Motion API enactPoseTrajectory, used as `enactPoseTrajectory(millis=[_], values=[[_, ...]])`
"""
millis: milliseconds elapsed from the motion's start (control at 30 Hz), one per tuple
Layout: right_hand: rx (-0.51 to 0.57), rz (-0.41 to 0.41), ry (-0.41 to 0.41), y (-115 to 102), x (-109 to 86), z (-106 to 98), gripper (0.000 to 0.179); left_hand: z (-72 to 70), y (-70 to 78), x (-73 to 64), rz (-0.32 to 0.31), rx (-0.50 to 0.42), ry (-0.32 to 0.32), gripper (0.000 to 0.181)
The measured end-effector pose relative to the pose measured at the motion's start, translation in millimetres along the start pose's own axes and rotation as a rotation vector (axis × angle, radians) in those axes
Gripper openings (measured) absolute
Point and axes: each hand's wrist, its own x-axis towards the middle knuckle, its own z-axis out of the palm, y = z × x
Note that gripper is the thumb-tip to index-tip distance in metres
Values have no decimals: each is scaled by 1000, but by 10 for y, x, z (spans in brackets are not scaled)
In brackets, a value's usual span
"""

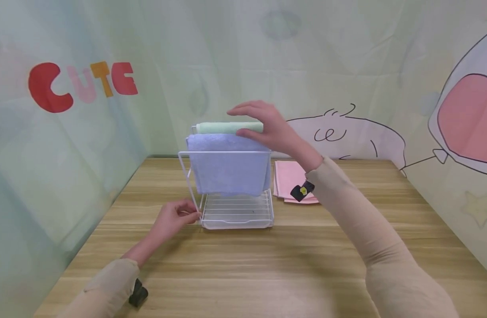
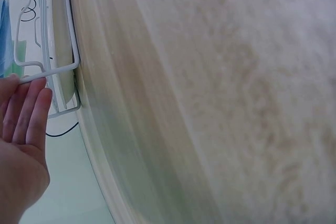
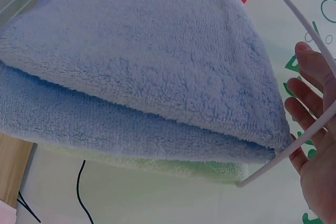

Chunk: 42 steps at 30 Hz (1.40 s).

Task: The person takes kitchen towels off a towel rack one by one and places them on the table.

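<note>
Left hand (image 1: 175,217) pinches white wire rack (image 1: 237,210); right hand (image 1: 272,127) near blue towel (image 1: 229,172)

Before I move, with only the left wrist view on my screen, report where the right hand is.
Observer: In the head view, the right hand is at the upper right corner of the white wire rack, thumb and fingers spread apart.
Operator: Now tell me what lies on the table to the right of the rack.
Observer: Folded pink cloth, in layers.
Operator: Check the rack's front top bar for me.
Observer: Nothing hangs on it; the blue towel hangs just behind it.
</note>
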Motion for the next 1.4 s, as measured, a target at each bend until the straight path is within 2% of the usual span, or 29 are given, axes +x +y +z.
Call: enactPoseTrajectory(millis=[400, 600, 933, 1133, 1400], values=[[42, 88, -196, -87, 47, 42, 39, -7, -4, 3, -11, -15, -10, 12], [19, 194, -273, -122, 33, 33, 37, -11, -16, 13, -11, -26, -19, 13], [40, 303, -288, -126, 30, 76, 34, -15, -23, 7, -2, -54, -22, 17], [22, 400, -326, -128, 45, 101, 32, -18, -22, 0, 5, -52, -15, 16], [1, 431, -311, -110, 38, 129, 31, -16, -48, 12, 12, -51, -13, 15]])
